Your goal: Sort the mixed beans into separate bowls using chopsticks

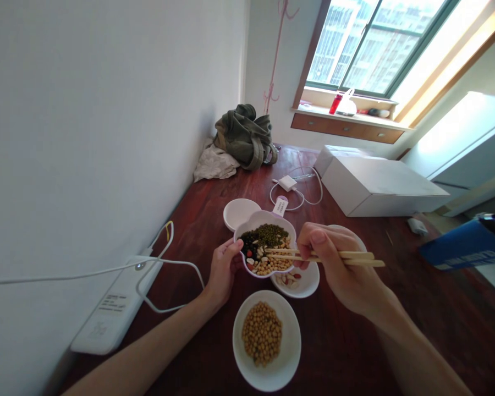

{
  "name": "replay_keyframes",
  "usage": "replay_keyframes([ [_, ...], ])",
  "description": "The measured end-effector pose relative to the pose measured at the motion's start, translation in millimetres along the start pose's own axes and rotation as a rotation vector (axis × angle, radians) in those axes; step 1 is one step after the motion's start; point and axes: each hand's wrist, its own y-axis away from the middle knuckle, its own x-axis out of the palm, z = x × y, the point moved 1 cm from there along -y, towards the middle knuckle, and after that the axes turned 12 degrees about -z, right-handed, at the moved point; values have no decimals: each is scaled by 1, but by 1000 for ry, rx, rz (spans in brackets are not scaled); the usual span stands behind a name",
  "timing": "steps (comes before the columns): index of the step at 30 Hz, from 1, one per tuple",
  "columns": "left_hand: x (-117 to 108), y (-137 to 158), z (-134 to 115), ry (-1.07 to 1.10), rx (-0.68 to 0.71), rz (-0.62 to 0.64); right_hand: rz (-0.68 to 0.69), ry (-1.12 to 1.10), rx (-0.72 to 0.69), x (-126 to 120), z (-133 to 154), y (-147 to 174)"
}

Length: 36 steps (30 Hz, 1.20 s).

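My left hand grips the left rim of a flower-shaped bowl of mixed beans: green, black, red, white and yellow. In my right hand are wooden chopsticks, their tips down among the mixed beans near the bowl's middle. A white plate with a heap of yellow soybeans lies nearest me. Partly under the bowl, a white saucer carries a few pale and red beans. An empty white saucer sits behind the bowl.
A white power strip with cables lies at the left by the wall. A white box, a charger, a green bag and crumpled paper sit farther back on the dark wooden table. A blue object is at the right.
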Motion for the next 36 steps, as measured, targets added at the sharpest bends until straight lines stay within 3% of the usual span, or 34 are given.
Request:
replay_keyframes([
  [17, 0, 1, 0, 5, -10, 9, 97, -34, -49, 5, -6, 0],
  [22, 1, 1, 0, 4, -11, 0, 40, -75, -66, 6, -11, -1],
  [26, 1, -1, -1, -5, -6, -6, -35, -70, -60, -7, -6, -2],
  [32, -1, -1, 1, -14, -11, -7, -172, 9, -58, -45, 12, 3],
  [36, 0, -1, 1, -14, -15, -5, -178, -10, -59, -49, 10, 3],
])
